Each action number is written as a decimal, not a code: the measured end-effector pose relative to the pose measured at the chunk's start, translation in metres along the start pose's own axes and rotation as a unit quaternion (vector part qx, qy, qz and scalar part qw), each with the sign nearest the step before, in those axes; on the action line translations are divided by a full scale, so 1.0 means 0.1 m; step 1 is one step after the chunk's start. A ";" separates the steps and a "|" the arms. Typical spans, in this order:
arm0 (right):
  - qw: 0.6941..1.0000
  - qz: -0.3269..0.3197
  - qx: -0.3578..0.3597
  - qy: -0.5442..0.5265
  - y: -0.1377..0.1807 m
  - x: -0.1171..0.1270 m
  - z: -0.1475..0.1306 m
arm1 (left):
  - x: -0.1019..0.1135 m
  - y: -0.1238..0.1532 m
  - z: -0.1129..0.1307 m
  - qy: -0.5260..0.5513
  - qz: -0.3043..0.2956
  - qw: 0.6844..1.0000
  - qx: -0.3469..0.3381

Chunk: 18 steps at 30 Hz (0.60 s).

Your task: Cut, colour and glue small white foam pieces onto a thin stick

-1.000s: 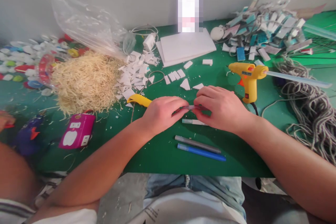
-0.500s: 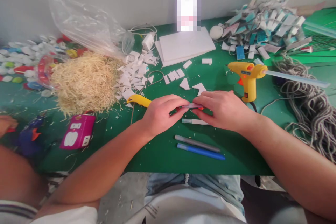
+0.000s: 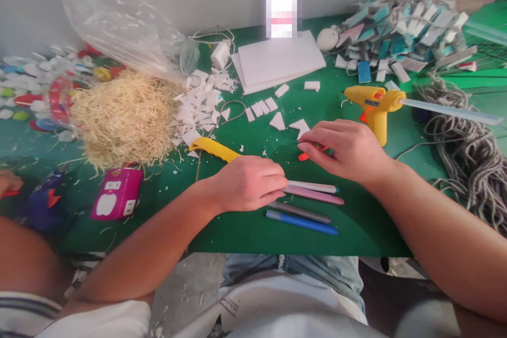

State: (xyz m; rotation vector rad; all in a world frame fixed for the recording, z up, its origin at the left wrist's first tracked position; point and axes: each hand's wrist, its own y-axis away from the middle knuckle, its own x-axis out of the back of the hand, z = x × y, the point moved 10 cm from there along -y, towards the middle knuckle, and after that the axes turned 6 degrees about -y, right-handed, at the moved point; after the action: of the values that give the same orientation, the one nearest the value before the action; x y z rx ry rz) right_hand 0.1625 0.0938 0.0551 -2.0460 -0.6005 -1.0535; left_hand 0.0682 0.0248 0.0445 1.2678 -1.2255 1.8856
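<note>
My left hand [image 3: 247, 184] rests low on the green table [image 3: 237, 232], its fingers curled round the left end of a pink pen [image 3: 319, 196]. That pen lies just below a white pen [image 3: 317, 187]; a grey pen [image 3: 299, 212] and a blue pen [image 3: 303, 223] lie nearer to me. Further back, my right hand [image 3: 346, 149] has its fingers bent and pinched on a small red piece [image 3: 303, 157], which is mostly hidden under the hand.
A yellow glue gun [image 3: 374, 108] stands right of my right hand; a yellow knife [image 3: 214, 149] lies left. Straw pile [image 3: 122, 119], white foam scraps [image 3: 200, 108], foam sheets [image 3: 277, 60], pink device [image 3: 116, 199], grey yarn [image 3: 471, 158]. Another person's arm [image 3: 19, 264] is at the left.
The hands, joined on the pink pen before, have parted. My left hand brought the pen down beside the white pen; my right hand stayed back with the small red piece.
</note>
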 end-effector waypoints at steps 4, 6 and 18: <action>1.000 0.010 0.016 0.010 0.01 0.01 -0.02 | 0.03 -0.01 0.04 -0.010 0.014 1.000 -0.006; 0.999 0.020 0.026 0.013 0.01 0.02 -0.02 | 0.17 -0.03 0.03 0.067 0.072 0.995 0.028; 0.994 0.094 -0.054 0.024 0.02 0.16 0.08 | 0.19 0.13 0.31 0.582 -0.043 0.773 0.247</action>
State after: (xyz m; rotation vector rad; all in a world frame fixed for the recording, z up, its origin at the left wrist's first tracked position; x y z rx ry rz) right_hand 0.1769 0.0995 0.0646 -2.1163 -0.3245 -1.0391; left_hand 0.0630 -0.0092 0.0612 0.1120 0.0056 2.3310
